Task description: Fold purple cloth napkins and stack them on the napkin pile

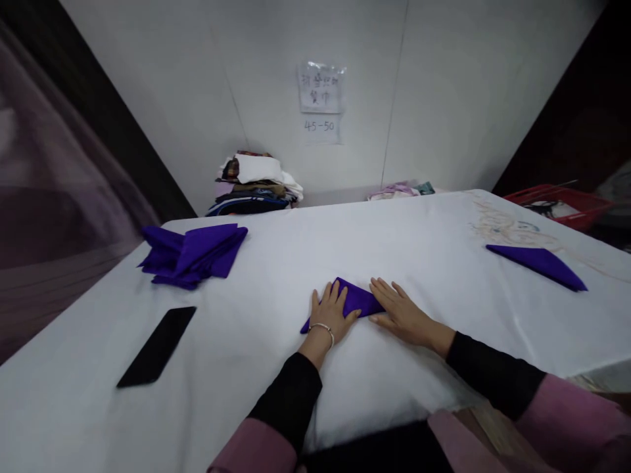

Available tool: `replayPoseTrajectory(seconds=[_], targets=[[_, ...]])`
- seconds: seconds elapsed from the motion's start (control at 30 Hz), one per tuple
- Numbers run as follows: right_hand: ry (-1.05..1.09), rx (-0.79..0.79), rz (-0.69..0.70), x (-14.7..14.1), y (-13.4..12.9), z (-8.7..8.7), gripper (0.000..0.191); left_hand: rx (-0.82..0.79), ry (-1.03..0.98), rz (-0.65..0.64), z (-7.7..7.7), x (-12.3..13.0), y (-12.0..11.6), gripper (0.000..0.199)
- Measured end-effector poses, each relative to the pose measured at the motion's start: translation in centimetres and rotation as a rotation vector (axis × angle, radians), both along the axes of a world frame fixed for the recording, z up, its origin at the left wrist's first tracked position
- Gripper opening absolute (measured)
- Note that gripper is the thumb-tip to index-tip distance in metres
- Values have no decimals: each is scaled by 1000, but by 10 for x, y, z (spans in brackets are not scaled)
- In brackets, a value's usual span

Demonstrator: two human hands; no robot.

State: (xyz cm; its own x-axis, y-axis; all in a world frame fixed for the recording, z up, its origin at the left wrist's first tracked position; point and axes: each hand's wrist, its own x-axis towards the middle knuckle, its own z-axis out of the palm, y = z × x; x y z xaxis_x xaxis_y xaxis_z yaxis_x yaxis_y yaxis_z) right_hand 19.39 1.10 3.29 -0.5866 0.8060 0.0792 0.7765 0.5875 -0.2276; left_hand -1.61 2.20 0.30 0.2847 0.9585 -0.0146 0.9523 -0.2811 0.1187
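A purple cloth (355, 299), folded into a flat triangle, lies on the white-covered table (276, 394) in front of me. My left hand (330, 312) rests flat on its left part with the fingers spread, hiding some of the cloth. At the right corner, my right hand (397, 312) lies with fingers outstretched, its fingertips on or beside the cloth's edge. Another purple folded cloth (537, 264), also a narrow triangle, lies farther right. On the left is a loose pile of purple cloths (194, 255).
A black flat rectangular object (158, 347) lies at the left. Beyond the far edge are a stack of folded fabrics (256, 187) and more fabric (394, 191). A red basket (586, 209) stands past the right edge. Paper signs (321, 98) hang on the wall.
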Motion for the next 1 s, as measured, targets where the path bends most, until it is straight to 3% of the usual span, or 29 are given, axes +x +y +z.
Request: replayPoseTrajectory(seconds=[0.1, 0.23, 0.4, 0.57, 0.8, 1.0], targets=[[55, -6, 65, -34, 11, 8, 76, -21, -9, -15, -3, -1, 0, 67], [71, -80, 99, -61, 30, -6, 75, -28, -45, -25, -7, -1, 1, 68], [57, -101, 92, -60, 41, -29, 73, 11, -97, -24, -9, -1, -1, 68], [54, -70, 105, -58, 39, -30, 70, 11, -118, -19, -8, -5, -3, 70], [17, -13, 106, -60, 39, -31, 75, -18, -81, 77, -2, -46, -25, 76], [21, 20, 104, -59, 38, -36, 75, -23, -72, 173, 2, -85, -47, 67]])
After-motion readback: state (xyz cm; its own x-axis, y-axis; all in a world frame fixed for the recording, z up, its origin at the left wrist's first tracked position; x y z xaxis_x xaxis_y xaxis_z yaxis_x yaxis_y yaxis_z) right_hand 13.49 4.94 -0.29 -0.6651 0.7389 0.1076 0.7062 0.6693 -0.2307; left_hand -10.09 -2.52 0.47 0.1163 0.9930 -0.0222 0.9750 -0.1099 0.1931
